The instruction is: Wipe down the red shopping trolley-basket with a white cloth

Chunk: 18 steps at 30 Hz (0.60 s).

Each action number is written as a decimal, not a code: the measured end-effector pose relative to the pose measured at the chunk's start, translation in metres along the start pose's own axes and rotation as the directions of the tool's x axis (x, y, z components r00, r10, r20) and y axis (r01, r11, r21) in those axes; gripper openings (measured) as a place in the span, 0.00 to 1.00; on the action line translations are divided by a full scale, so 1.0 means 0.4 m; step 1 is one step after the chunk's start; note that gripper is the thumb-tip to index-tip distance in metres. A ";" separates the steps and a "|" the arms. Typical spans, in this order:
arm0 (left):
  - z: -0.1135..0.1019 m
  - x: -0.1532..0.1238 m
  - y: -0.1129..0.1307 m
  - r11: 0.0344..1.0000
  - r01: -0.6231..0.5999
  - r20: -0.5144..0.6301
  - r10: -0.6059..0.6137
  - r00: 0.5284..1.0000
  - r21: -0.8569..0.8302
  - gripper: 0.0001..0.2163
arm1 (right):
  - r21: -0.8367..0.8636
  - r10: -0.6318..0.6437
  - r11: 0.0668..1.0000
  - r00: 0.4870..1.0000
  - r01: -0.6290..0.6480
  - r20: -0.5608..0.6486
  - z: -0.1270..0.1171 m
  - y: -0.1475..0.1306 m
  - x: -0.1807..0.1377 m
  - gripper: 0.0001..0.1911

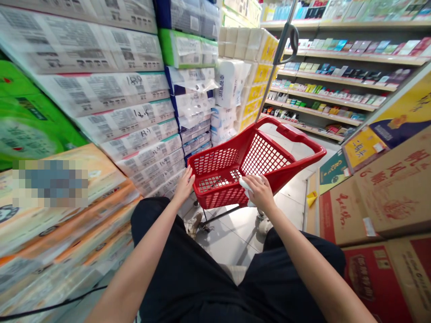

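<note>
A red plastic shopping cart (218, 197) stands in front of my knees, its basket of open lattice. My left hand (184, 185) holds the near left corner of the basket, fingers against the rim. In my right hand (259, 190) is a crumpled white cloth (247, 185), pressed on the near right part of the rim. My palm hides part of the cloth. The cart's red handle (303, 139) rises on the far right side.
Stacked packs of tissue paper (134, 107) rise close on the left. Cardboard boxes (393, 193) are piled on the right. Shelves of small goods (336, 58) line the back. A metal pole (276, 63) with a grey ring stands behind the cart on the tiled floor (229, 229).
</note>
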<state>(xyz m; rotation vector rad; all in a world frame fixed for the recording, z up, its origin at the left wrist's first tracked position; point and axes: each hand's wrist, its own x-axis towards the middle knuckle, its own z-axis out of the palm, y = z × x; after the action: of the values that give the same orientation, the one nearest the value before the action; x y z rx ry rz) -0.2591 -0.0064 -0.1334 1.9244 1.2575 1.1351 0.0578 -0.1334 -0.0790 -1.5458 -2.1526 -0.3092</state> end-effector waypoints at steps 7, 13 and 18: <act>0.022 -0.223 0.116 0.853 -0.307 0.107 0.290 0.951 0.421 0.26 | 0.105 0.191 0.979 0.968 -0.175 -0.166 0.035 -0.042 0.001 0.22; 0.057 -0.262 0.144 0.790 -0.240 0.052 0.256 0.965 0.564 0.32 | 0.180 0.202 0.968 0.970 -0.176 -0.138 0.107 -0.251 0.053 0.21; 0.052 -0.262 0.134 0.763 -0.259 0.085 0.261 0.962 0.592 0.33 | 0.167 0.031 0.986 0.997 -0.018 -0.075 0.164 -0.386 0.077 0.23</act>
<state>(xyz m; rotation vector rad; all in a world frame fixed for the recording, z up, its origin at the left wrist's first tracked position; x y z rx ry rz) -0.2380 -0.1240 -0.1358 2.6385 1.5137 0.9242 -0.1103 -0.1315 -0.1069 -1.4422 -2.0431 -0.1737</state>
